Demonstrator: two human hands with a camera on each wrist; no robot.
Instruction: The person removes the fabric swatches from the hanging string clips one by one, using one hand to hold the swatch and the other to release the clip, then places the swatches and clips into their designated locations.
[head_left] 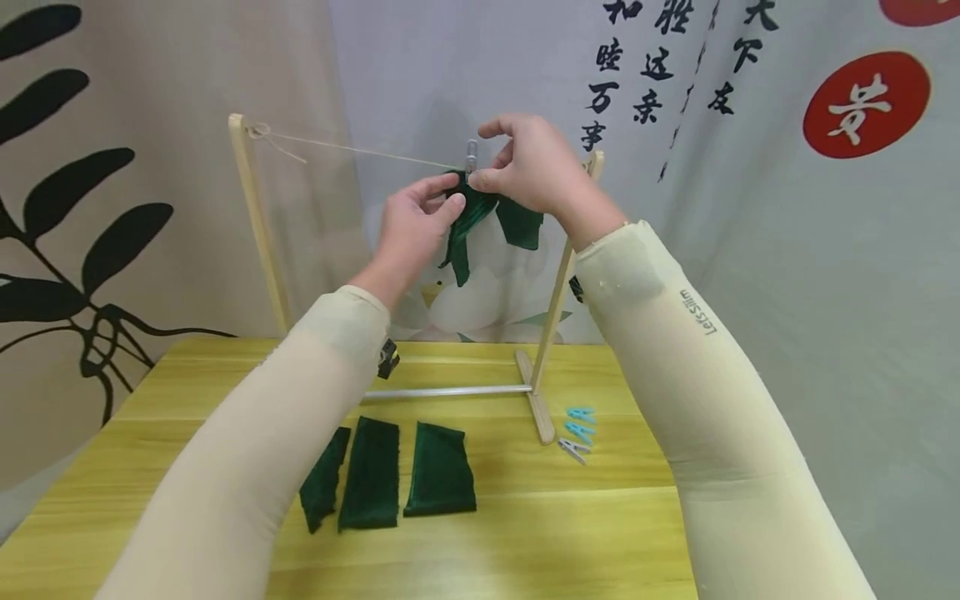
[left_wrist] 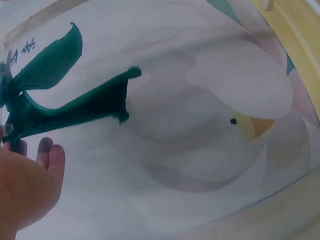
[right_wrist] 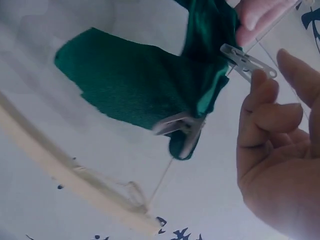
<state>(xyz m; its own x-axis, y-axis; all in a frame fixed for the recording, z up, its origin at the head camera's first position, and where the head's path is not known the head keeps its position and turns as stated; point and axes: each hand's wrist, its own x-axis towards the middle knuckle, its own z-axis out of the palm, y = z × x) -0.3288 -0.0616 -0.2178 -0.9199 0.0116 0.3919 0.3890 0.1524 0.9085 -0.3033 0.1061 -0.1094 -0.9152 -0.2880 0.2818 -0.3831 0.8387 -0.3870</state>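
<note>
Fingers (head_left: pixel 480 177) of the right hand (head_left: pixel 525 167) pinch a grey clothespin (head_left: pixel 471 156) on the string (head_left: pixel 360 151); the left hand (head_left: pixel 411 225) pinches the green cloth (head_left: pixel 480 218) hanging there, above the bench (head_left: pixel 585 533).

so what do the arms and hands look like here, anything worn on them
Both arms wear long, snug, cream-coloured sleeves down to the wrists: left sleeve, right sleeve. The right one carries small dark lettering near the forearm. A small black device sits under the left wrist, and another dark bit peeks out by the right wrist. The left hand and right hand are bare: no gloves, and no rings or watch visible.
</note>
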